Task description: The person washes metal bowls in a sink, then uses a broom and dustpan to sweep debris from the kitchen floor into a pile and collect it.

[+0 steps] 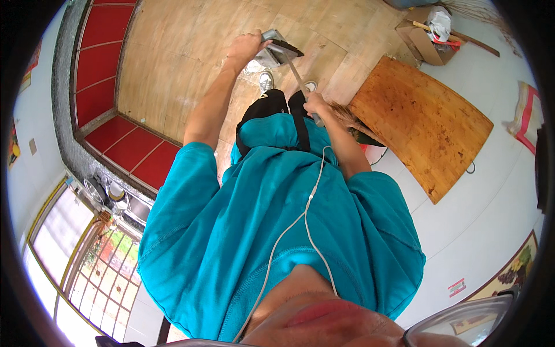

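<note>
My left hand grips the grey handle of a brush with dark bristles, held low in front of me. Close by, a dustpan faces the floor area before my shoes. Its long pole runs back towards my body, and my right hand is closed around the upper part near the grey end grip. The bristles overlap the pan in the picture; whether they touch it I cannot tell. Pale debris shows beside the pan, partly hidden under my left arm's side.
Wood-look flooring spreads ahead. A stained wooden board stands by the white wall at right, with a straw broom beside it. A cardboard box holds rubbish at the upper right. Red-tiled cabinets under a counter line the left.
</note>
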Motion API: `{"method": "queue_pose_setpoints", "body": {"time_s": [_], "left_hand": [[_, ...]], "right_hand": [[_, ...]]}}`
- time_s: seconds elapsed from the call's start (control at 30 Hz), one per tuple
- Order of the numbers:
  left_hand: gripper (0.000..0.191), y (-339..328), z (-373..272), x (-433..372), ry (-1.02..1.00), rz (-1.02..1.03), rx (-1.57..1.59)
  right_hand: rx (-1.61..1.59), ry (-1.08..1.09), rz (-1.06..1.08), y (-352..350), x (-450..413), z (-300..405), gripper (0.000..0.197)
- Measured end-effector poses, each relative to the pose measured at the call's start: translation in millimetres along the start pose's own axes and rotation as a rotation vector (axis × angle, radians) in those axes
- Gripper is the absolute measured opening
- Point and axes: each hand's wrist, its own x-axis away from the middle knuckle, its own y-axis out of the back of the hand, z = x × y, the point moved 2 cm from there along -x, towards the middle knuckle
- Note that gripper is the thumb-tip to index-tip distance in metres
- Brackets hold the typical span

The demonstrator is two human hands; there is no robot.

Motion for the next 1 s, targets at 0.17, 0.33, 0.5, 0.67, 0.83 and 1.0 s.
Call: {"method": "queue_pose_setpoints", "body": {"time_s": [0.17, 0.33, 0.5, 0.67, 0.83, 1.0], "left_hand": [[0.051, -14.7, 3.6, 2.9, 0.076, 0.001, -0.008], [0.042, -12.9, 33.0, 5.8, 0.082, -0.003, 0.153], [0.04, 6.6, 55.3, 4.3, 0.168, -0.051, 0.19], [0.042, 18.9, 56.2, -20.1, 0.188, -0.061, 0.162], [0.04, 30.6, 39.2, -66.0, 0.108, -0.04, 0.305], [0.037, 53.6, -2.1, -126.2, 0.005, -0.113, 0.181]], "right_hand": [[-0.08, 0.061, 0.002, 10.2, 17.0, 1.0, 0.058], [-0.398, 0.079, 0.058, 56.6, 28.7, -18.2, 0.04], [-0.671, 0.109, 0.012, 81.5, 27.6, -14.2, 0.041], [-0.811, 0.159, -0.115, 100.4, 36.7, 7.8, 0.042], [-0.854, 0.157, -0.259, 121.7, 33.2, 22.9, 0.017], [-0.898, 0.094, -0.404, 166.9, -3.8, 5.3, 0.015]]}}
